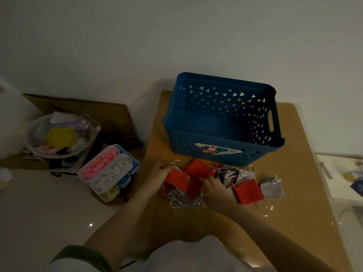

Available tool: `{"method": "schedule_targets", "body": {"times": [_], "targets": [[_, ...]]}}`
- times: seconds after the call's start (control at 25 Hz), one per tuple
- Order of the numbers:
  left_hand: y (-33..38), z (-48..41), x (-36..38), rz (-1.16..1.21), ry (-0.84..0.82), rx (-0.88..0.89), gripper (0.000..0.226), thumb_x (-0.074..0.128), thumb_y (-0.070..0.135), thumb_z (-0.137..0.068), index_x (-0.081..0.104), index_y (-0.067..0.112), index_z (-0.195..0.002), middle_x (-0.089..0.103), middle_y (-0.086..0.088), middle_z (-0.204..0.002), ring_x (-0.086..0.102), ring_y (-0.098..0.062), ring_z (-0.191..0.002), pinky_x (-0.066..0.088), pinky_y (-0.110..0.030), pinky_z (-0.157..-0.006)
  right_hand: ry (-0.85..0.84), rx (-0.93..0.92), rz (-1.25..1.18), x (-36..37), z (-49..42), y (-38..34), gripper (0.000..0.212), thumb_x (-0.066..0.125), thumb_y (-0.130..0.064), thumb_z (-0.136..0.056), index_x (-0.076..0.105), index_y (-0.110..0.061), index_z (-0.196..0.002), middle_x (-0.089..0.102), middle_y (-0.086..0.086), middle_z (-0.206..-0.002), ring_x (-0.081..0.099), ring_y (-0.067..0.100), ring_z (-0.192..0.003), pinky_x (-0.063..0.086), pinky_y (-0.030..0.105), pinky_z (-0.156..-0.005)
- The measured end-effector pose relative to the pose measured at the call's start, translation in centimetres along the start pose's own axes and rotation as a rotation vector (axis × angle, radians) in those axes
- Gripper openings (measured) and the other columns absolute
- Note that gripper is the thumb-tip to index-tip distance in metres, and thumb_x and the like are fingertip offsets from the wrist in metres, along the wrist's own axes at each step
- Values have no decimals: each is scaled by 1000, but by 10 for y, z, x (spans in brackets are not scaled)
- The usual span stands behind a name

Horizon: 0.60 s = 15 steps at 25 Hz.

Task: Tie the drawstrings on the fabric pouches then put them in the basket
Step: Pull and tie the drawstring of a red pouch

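Note:
A pile of red and grey drawstring pouches lies on the brown table (294, 193) in front of a blue plastic basket (222, 154). My left hand (157, 173) grips the top edge of a red pouch (175, 179) at the pile's left end. Over the middle of the pile, my right hand (214, 189) has its fingers curled on another red pouch (194, 185). A third red pouch (248, 191) and a grey pouch (272, 188) lie to the right. Inside the basket I see only its bare blue floor.
Left of the table, on the floor, stand clear boxes (110, 171) of pink, white and blue pieces and a round clear bowl (59, 134) with a yellow lid inside. A white shelf (341, 179) is at the right edge.

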<state>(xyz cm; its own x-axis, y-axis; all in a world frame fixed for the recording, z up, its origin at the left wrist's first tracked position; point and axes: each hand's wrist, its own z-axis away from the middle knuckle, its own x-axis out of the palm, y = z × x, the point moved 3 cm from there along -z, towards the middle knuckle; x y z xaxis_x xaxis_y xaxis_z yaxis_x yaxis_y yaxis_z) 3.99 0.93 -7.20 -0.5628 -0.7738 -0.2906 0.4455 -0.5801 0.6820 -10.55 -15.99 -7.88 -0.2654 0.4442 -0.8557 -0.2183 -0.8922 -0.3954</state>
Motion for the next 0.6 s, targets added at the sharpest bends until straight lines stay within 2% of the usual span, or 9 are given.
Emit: {"method": "schedule_targets", "body": {"times": [0.12,0.2,0.28,0.36,0.48,0.52,0.6], "targets": [[-1,1,2,137,-189,-108,32,53,32,-92,55,14,-118,62,-8,-110,59,-24,-102,47,-38,-90,-91,-17,-320,0,-15,-19,83,67,-37,-84,19,-24,-151,30,1,-144,30,20,-130,31,40,-110],[6,4,7,188,-310,-79,27,52,18,-93,57,11,-118,63,-10,-108,59,-25,-100,47,-37,-89,-140,8,-409,0,-22,-31,85,66,-43,-84,15,-29,-151,33,-3,-141,33,14,-127,33,35,-109],[16,10,11,214,-401,-44,28,55,8,-90,59,12,-118,64,-10,-106,59,-25,-98,47,-33,-83,-88,78,-560,-2,-25,-38,65,63,-35,-89,29,-28,-145,48,-1,-133,49,15,-119,44,34,-102],[21,14,16,191,-456,-20,26,60,9,-88,60,14,-114,64,-9,-108,61,-25,-101,49,-33,-85,-40,139,-622,-8,-25,-41,42,54,-26,-96,40,-24,-135,62,5,-117,62,20,-104,51,33,-90],[23,15,18,64,-427,-7,24,65,17,-87,59,16,-110,64,-8,-113,60,-24,-107,48,-37,-95,-14,54,-524,-19,-21,-38,29,47,-21,-99,51,-14,-127,65,10,-111,62,20,-97,47,17,-80],[22,14,17,6,-399,-2,24,65,20,-87,59,17,-110,64,-7,-113,60,-22,-106,47,-38,-96,-23,35,-532,-22,-18,-37,25,48,-20,-99,55,-11,-122,65,11,-109,62,21,-96,46,16,-78],[22,11,14,-143,-333,21,23,65,25,-87,58,19,-108,62,-6,-114,59,-19,-103,46,-40,-97,-40,32,-601,-25,-14,-31,17,50,-20,-98,62,-11,-106,66,11,-101,62,25,-94,48,28,-82]]}}
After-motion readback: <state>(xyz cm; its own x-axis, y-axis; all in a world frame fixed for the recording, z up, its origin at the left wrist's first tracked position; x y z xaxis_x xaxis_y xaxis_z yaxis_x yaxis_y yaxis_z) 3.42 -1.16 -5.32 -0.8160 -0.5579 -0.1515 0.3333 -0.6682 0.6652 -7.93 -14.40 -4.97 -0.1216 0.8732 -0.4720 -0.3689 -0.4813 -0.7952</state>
